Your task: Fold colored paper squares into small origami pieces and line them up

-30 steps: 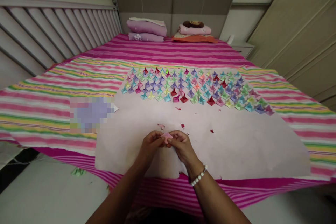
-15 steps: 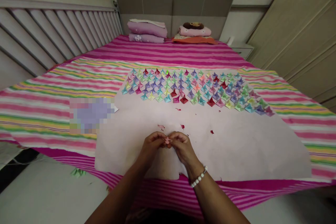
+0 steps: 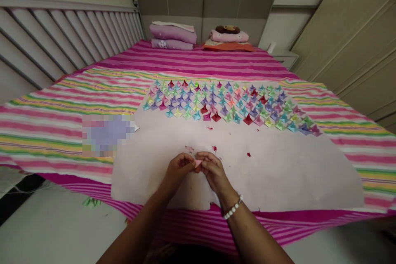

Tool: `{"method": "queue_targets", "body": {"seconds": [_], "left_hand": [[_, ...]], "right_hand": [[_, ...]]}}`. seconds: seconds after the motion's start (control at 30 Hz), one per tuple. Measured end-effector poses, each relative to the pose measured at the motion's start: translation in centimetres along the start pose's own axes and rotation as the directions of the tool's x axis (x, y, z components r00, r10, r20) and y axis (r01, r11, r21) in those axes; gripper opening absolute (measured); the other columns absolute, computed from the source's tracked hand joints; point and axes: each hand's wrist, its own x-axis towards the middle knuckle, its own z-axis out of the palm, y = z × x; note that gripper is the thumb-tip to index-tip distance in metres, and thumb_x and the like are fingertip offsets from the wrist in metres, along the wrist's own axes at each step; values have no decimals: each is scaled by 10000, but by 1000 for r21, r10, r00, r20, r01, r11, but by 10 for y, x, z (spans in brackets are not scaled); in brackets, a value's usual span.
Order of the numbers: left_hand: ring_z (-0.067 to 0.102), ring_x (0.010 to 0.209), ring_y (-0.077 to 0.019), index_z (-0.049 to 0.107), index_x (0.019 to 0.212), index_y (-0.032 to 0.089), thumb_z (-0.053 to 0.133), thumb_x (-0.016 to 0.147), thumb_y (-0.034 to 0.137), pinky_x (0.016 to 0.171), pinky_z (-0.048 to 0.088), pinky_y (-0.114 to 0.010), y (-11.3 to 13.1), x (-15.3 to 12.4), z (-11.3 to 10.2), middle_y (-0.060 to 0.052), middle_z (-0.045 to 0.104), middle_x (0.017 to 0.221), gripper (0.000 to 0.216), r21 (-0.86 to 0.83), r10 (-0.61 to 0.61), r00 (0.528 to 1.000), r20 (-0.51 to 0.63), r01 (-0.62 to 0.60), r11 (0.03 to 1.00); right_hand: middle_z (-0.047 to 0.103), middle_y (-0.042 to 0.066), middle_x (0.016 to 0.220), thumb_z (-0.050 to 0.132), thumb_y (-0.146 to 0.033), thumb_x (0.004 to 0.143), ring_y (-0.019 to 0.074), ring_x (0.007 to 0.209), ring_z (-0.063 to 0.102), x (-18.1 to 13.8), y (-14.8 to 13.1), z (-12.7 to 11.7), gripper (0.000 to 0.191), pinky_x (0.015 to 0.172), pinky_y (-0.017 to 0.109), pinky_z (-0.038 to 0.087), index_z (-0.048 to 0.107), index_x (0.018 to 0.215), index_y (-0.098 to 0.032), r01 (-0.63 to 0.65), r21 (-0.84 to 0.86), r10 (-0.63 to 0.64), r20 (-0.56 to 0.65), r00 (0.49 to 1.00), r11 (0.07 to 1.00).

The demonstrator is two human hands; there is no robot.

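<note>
A small pink folded paper piece is pinched between my two hands, above the near half of a large pale sheet. My left hand grips its left side with thumb and fingertips. On the other side my right hand, with a white bead bracelet at the wrist, pinches the right edge. Fingers partly cover the paper, so its full folds are hidden. Farther up the sheet, many folded paper pieces in several colours stand in rows. Torn red and pink scraps lie just beyond my hands.
The sheet lies on a bed with a striped cover. A blurred-out patch covers something left of the sheet. Folded bedding rests by the headboard. A slatted rail runs along the left. Green paper lies low at left.
The pink paper has turned in my fingers and now shows a flatter, triangular face. My right fingers have lifted and spread slightly. The rows of folded pieces stay put.
</note>
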Motion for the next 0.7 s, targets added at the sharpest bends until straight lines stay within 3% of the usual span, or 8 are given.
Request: {"method": "queue_targets", "body": {"seconds": [0.2,0.37,0.7], "left_hand": [[594,582,-115,568,705,163,705,671,268,592,448,-240,2,-1,0,22,633,600,176,73,43,999,26,-45,996],[621,628,-137,602,894,173,730,644,280,621,475,-262,-2,1,0,21,644,676,300,51,50,998,-48,-48,998],[564,587,-136,650,672,171,642,718,283,577,412,-246,-3,3,-3,4,644,600,121,249,20,999,-33,-11,968]], "right_hand": [[672,13,638,737,-267,718,121,545,582,1,0,2,126,561,251,447,670,694,-163,-40,-88,39,-11,999,995],[679,13,633,753,-271,709,111,530,559,2,3,-1,134,550,244,432,675,687,-164,-24,-113,22,-23,1000,993],[640,-6,568,737,-310,730,107,506,525,3,5,-3,162,546,241,411,671,684,-169,-10,-177,14,20,1000,984]]}}
